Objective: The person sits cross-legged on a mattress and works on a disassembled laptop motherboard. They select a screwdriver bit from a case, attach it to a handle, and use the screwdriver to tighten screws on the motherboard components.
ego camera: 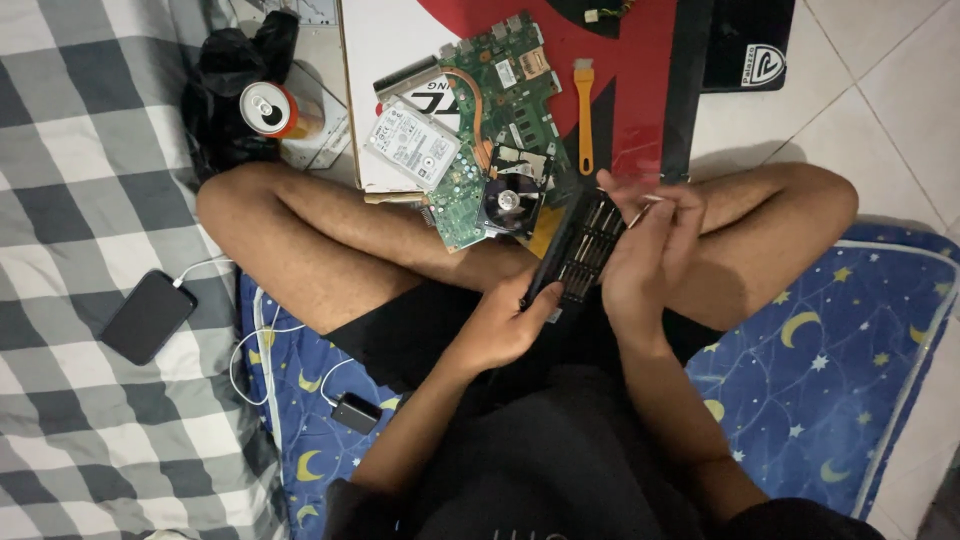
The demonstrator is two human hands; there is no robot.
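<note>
One bit case [580, 245], black, gripped by left fingers [535, 300]; right fingers [660, 205] pinch one bit [640, 213] just above it. Beyond fingers: one green board [500, 95], one drive [412, 145] with white label, one orange brush [584, 115].

Dim indoor light is coming from above and slightly behind, leaving the lap in deep shadow, glaring mildly off the soda can top [266, 108] and white floor tiles [880, 90], while the right hand [650, 240] is blurring slightly and frame edges are softening.
</note>
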